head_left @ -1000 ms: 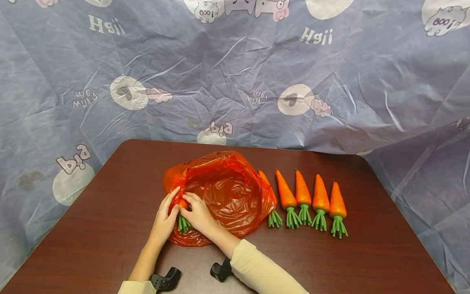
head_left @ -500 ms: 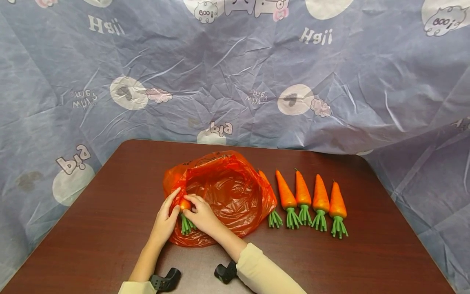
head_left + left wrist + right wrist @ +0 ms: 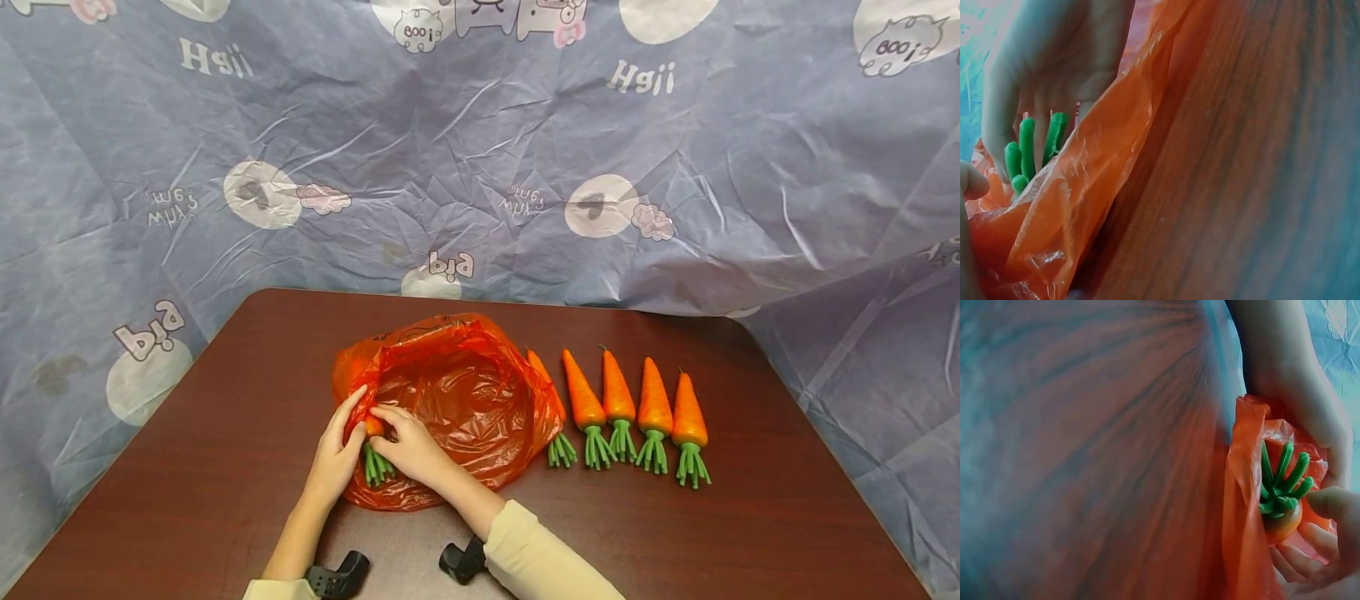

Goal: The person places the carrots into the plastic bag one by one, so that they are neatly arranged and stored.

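An orange translucent plastic bag [image 3: 480, 400] lies on the table with its mouth spread toward me. At the left side of the mouth my left hand [image 3: 335, 454] holds the bag's rim, its thumb on the inner side. My right hand [image 3: 414, 448] reaches into the mouth and grips a carrot [image 3: 374, 426] by its thick end. The carrot's green stem tufts [image 3: 1286, 478] point back toward me; its tapered part is hidden in the bag. In the left wrist view the right hand [image 3: 1063, 59] hangs over the green stems [image 3: 1027, 140]. Another orange shape shows faintly through the bag's left side.
Several carrots [image 3: 617, 387] lie in a row right of the bag, tips away from me. The leftmost carrot [image 3: 561, 450] is partly covered by the bag's right edge. A printed grey-blue cloth [image 3: 480, 150] hangs behind the brown table [image 3: 247, 417]. Black wrist devices [image 3: 339, 575] sit on both wrists.
The carrot and my right hand shift slightly right, then back left inside the bag's mouth. My left hand stays at the bag's left rim. The other carrots have not moved.
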Demonstrator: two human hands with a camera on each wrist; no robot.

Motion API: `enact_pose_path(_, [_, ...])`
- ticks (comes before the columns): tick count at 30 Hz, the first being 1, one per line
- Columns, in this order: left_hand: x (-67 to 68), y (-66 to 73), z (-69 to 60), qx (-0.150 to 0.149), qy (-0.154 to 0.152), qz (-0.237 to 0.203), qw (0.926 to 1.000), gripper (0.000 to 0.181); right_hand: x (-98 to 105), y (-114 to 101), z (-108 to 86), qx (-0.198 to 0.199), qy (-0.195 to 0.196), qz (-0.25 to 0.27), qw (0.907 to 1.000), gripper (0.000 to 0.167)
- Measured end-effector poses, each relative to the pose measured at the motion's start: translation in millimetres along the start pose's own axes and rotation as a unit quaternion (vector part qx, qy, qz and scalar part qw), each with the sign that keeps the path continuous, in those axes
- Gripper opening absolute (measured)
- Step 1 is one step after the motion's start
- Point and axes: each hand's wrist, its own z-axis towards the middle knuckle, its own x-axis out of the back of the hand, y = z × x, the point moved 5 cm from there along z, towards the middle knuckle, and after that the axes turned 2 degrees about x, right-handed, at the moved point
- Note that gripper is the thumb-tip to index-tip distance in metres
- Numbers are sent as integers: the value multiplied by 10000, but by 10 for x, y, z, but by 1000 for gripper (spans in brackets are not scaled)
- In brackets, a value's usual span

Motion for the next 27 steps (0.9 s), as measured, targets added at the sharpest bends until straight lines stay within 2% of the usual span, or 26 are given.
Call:
enact_pose_path(6, [1, 9, -1, 7, 10, -70, 10000, 49, 69, -4, 1, 143, 48, -283, 9995, 44])
enact_pose_path(17, [-6, -1, -4, -29, -51, -228, 9997, 49, 223, -18, -75, 7, -92, -942, 9955, 42])
enact_pose_path(21, [-6, 9, -4, -81, -53, -209, 9997, 49, 292, -28, -114, -5, -98, -1440, 9895, 44])
enact_pose_path(27, [-7, -5, -9, -105, -79, -207, 9997, 48, 405, -72, -177, 279, -65, -2022, 9789, 48])
